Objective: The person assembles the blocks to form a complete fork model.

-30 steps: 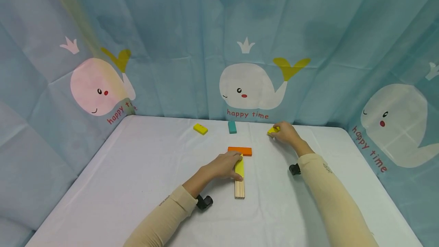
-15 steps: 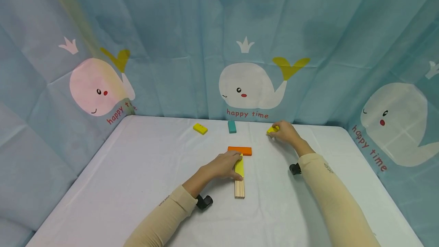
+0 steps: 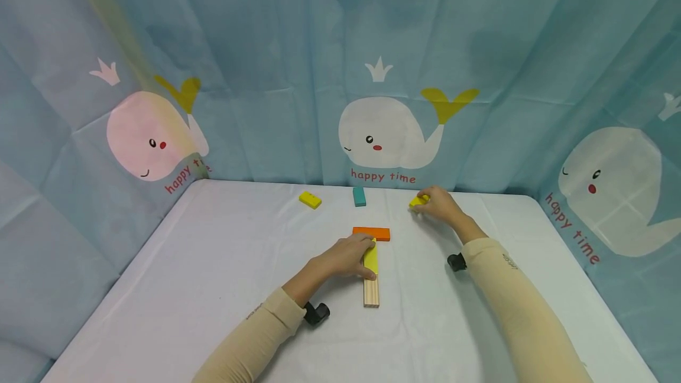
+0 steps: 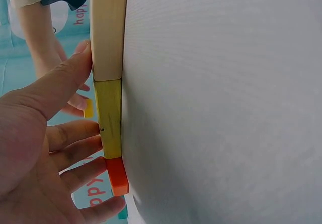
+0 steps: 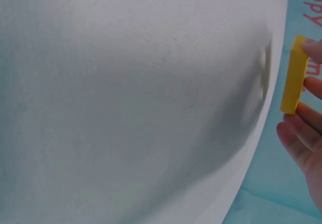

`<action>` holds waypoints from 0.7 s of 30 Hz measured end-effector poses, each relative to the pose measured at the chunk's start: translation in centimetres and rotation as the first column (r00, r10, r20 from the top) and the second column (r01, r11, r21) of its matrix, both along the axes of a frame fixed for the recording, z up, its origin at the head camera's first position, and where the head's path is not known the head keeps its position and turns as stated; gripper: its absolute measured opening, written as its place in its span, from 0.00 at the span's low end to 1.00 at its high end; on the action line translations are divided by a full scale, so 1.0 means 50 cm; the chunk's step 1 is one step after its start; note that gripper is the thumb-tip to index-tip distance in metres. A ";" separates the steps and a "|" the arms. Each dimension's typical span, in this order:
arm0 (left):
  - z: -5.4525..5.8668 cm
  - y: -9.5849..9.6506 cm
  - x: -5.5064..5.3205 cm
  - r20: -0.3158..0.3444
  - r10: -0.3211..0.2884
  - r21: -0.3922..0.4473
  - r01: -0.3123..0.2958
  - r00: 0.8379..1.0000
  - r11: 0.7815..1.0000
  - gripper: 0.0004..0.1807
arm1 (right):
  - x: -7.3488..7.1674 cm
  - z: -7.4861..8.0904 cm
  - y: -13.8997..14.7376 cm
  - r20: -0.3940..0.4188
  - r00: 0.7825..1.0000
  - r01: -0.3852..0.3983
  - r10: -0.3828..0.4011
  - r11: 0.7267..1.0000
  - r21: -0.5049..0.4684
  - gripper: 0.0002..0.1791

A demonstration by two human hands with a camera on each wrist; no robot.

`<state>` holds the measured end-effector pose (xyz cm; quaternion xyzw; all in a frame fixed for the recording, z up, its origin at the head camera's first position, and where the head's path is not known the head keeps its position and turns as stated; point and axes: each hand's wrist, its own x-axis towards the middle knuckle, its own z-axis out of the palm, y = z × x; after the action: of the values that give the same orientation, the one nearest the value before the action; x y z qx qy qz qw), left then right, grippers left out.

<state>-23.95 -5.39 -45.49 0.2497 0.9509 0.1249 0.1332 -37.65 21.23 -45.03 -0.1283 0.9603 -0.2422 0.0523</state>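
My left hand (image 3: 348,256) rests over a row of blocks on the white table, fingers spread. In the left wrist view its thumb lies against a plain wooden block (image 4: 108,32). The fingertips touch the upper face of a yellow block (image 4: 110,121) and reach an orange block (image 4: 117,176). The yellow block lies end to end with the wooden one; the orange block lies crosswise at its far end. Near the back right, my right hand (image 3: 441,204) pinches a second yellow block (image 5: 294,75) between thumb and fingers, above the table with its shadow apart.
At the back of the table (image 3: 239,235) lie another yellow block (image 3: 310,200) and a teal block (image 3: 359,197). A blue curtain (image 3: 266,75) printed with whales stands behind the table and along its sides. Each wrist carries a small black camera.
My right hand has shifted slightly left with the yellow block in its fingers. The left hand and the row of blocks under it stay in place.
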 end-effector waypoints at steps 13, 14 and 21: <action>-0.004 0.000 -0.004 0.003 0.001 0.005 -0.001 1.000 1.000 0.44 | 0.016 0.019 -0.020 -0.024 0.998 -0.052 0.051 0.998 -0.023 0.26; -0.005 0.000 -0.004 0.004 0.001 0.005 -0.001 1.000 1.000 0.44 | 0.017 0.020 -0.021 -0.023 0.998 -0.054 0.054 0.998 -0.025 0.25; 0.000 -0.002 -0.002 0.006 -0.003 0.012 0.003 1.000 1.000 0.44 | 0.026 0.025 -0.039 -0.045 0.995 -0.087 0.086 0.996 -0.012 0.25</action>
<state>-24.07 -5.50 -45.50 0.2517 0.9494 0.1311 0.1346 -36.36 19.27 -43.80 -0.1754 0.9530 -0.2436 0.0403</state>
